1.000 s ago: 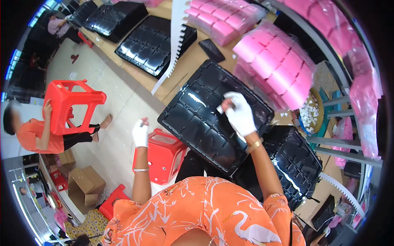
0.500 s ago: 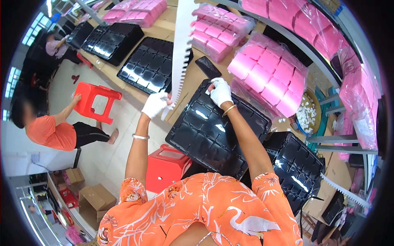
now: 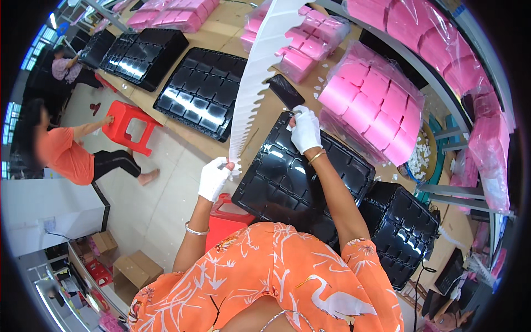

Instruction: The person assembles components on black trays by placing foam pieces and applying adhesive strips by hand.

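My left hand (image 3: 213, 180), in a white glove with bare fingertips, pinches the lower end of a long white strip (image 3: 261, 66) with a toothed edge. The strip rises past the top of the view. My right hand (image 3: 306, 131), gloved the same way, is closed at the far corner of a glossy black moulded tray (image 3: 274, 180). A small white piece (image 3: 289, 128) shows at its fingertips, partly hidden. The tray lies tilted in front of me, grooved into several rectangular panels.
Another black tray (image 3: 199, 91) and a black stack (image 3: 145, 58) line the table. Bagged pink blocks (image 3: 376, 99) stand beyond a phone (image 3: 286, 92). A bowl (image 3: 425, 157) holds white scraps. More black trays (image 3: 401, 232) sit right. A person (image 3: 69, 152) grips a red stool (image 3: 131, 126).
My left hand has come down and slightly right with the strip, which now leans more to the right. The right hand remains at the tray's corner. The view has shifted a little.
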`<state>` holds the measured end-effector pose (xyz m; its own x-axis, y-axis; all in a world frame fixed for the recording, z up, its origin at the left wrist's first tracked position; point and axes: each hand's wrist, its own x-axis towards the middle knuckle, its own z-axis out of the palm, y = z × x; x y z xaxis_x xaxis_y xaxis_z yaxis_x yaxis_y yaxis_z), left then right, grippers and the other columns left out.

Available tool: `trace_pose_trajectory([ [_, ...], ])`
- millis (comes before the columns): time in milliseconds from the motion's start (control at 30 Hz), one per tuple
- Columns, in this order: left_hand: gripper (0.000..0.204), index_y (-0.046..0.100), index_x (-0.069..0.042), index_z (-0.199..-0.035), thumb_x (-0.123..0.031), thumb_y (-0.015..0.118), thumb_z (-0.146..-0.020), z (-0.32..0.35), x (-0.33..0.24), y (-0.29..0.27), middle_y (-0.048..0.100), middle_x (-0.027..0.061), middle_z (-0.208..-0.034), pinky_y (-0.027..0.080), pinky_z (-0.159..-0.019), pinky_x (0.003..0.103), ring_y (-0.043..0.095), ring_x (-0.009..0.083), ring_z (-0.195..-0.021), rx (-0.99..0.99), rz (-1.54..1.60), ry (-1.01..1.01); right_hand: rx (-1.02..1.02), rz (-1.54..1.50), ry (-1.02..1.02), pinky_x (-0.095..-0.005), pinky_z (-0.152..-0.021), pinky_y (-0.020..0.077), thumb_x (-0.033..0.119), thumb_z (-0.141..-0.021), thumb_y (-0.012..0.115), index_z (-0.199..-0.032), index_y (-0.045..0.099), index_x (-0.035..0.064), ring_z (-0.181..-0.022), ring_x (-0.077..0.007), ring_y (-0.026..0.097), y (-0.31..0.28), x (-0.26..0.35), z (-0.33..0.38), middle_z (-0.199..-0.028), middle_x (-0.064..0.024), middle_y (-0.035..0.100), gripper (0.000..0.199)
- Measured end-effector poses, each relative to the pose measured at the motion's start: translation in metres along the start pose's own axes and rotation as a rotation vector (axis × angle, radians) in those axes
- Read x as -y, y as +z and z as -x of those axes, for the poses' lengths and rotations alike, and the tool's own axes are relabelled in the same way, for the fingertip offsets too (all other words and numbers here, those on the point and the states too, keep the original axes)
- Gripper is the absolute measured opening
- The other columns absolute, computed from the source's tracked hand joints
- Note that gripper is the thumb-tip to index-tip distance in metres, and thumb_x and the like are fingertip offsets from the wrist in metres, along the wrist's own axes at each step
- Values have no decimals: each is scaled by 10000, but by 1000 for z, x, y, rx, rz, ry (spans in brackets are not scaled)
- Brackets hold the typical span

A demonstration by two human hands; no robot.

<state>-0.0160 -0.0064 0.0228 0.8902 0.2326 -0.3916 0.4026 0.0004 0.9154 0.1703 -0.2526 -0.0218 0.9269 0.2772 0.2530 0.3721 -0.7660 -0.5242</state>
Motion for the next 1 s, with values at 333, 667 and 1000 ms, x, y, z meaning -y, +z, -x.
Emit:
trace_pose_trajectory([
  [333, 213, 675, 43, -1062, -135, 659, -947, 57, 1, 18, 709, 91, -856, 474, -584, 235, 612, 98, -677, -68, 97, -13, -34, -33, -101, -442, -815, 530, 16, -745, 639, -758, 680, 16, -913, -360, 644, -2, -4, 4, -1075, -149, 671, 43],
  [667, 282, 675, 41, -1109, -192, 672, -950, 112, 0, 29, 713, 80, -908, 476, -593, 238, 627, 114, -708, -96, 58, 5, 185, 273, -253, -441, -785, 565, 71, -766, 686, -841, 706, -2, -920, -355, 653, -19, 6, -12, -1008, -185, 639, 107],
  [1000, 299, 691, 30, -1065, -243, 677, -945, 136, 1, 37, 651, 19, -744, 363, -538, 213, 498, 52, -590, -180, 42, -34, 210, 344, -206, -449, -782, 570, 68, -805, 652, -1008, 626, -32, -904, -378, 687, -8, 10, -19, -962, -253, 671, 228],
])
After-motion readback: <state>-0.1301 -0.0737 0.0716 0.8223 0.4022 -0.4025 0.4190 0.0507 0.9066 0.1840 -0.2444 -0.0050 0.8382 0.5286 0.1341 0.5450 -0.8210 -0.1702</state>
